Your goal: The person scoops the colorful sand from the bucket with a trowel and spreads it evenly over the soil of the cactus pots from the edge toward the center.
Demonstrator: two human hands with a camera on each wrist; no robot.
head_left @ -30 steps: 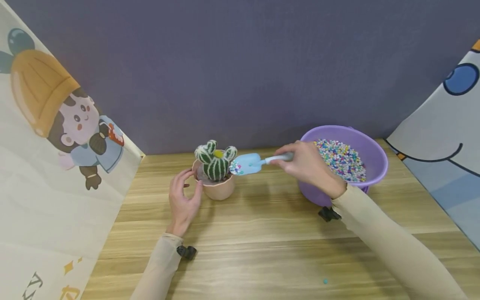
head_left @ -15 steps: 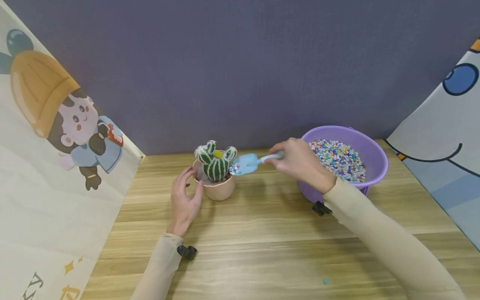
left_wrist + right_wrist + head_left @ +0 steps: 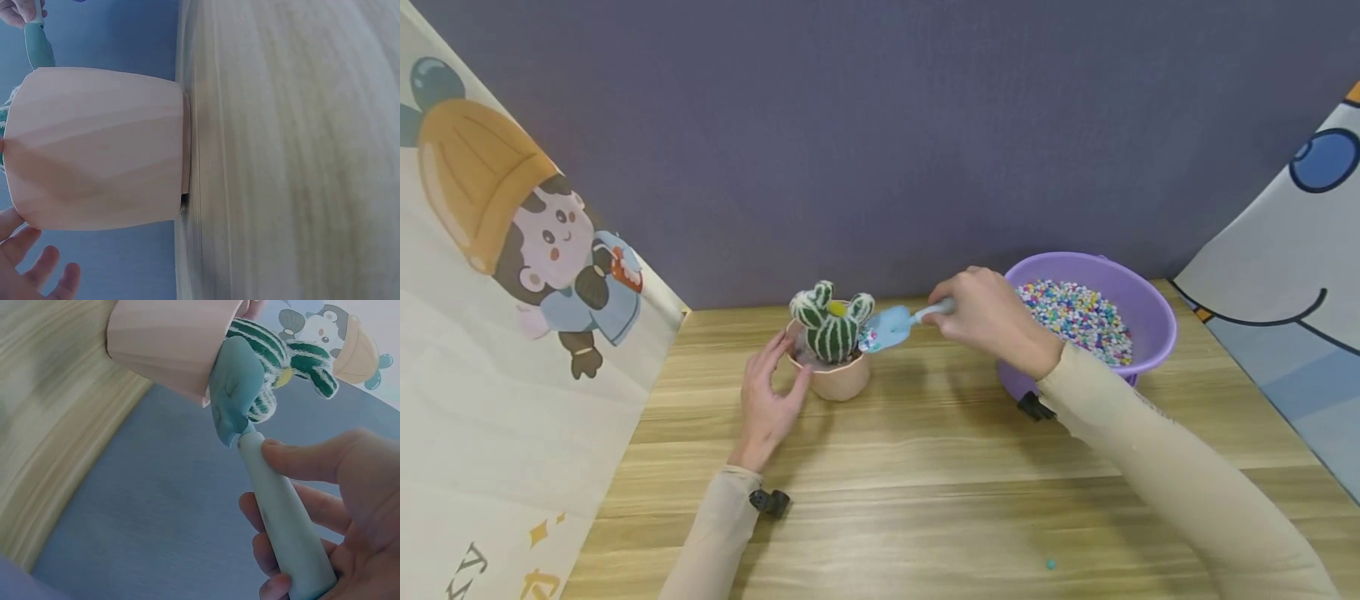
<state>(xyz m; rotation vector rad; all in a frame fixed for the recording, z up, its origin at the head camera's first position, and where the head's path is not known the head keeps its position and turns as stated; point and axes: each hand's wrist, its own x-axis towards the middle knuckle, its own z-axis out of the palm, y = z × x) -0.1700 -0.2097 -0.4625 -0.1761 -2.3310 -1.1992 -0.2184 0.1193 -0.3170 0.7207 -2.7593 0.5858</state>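
A pink flowerpot [image 3: 841, 383] holds a green-and-white striped plush cactus [image 3: 832, 337] with a yellow top. My left hand [image 3: 767, 408] holds the pot's left rim, thumb at the front and fingers behind, as the left wrist view [image 3: 22, 262] partly shows. In my right hand [image 3: 992, 312] is the pale handle of a light blue toy trowel [image 3: 891, 327], gripped with the thumb along it in the right wrist view. Colourful beads [image 3: 868, 340] lie at the trowel's tip, which reaches the pot's right rim beside the cactus. The soil on that side is mostly hidden.
A purple bucket [image 3: 1153, 333] of many-coloured small beads [image 3: 1078, 321] stands right of the pot, partly behind my right forearm. One teal bead [image 3: 1051, 564] lies on the wooden table [image 3: 895, 500] near the front. A dark wall [image 3: 880, 150] rises behind.
My right hand has shifted left and slightly up, and the trowel has become steeper, its tip at the pot's rim. The left hand and pot have hardly moved.
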